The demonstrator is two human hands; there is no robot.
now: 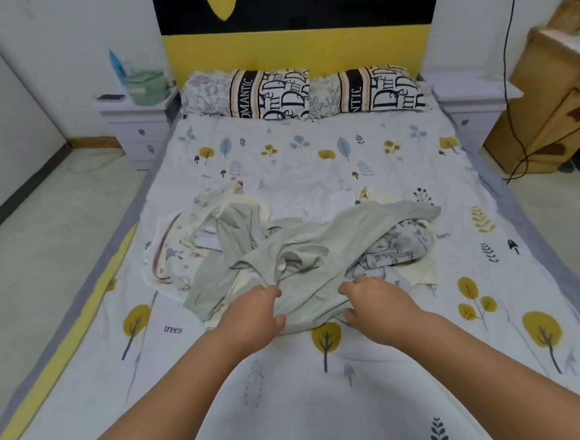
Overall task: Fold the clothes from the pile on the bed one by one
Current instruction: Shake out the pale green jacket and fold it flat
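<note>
Pile of clothes (283, 241) sits mid-bed on the bed sheet (293, 391), a smooth white cotton-looking cover printed with yellow trees, blue leaves and small mushrooms. Landmark = the pile. On top: pale green garment (304, 249), thin soft knit, crumpled, long strips of it trailing off both ways, one reaching far right of the pile. Under it on the pile's left, a cream printed garment (170, 252) with brownish trim, wrinkled. On the pile's right, a grey floral garment (397, 246), bunched. Cream fabric edges poke out at the near right.

Left hand (254, 315) at the near edge of the pile, fingers curled, pinching a fold of the pale green garment between thumb and fingers. Right hand (373, 303) just beside it, also at the near edge, fingers curled down on the same green cloth; grip looks closed on the fabric, fingertips partly hidden. Green hem bunches between the two hands.

Beyond the pile: two pillows (303, 91) with bold black lettering, against a yellow-and-black headboard (297, 47).
</note>
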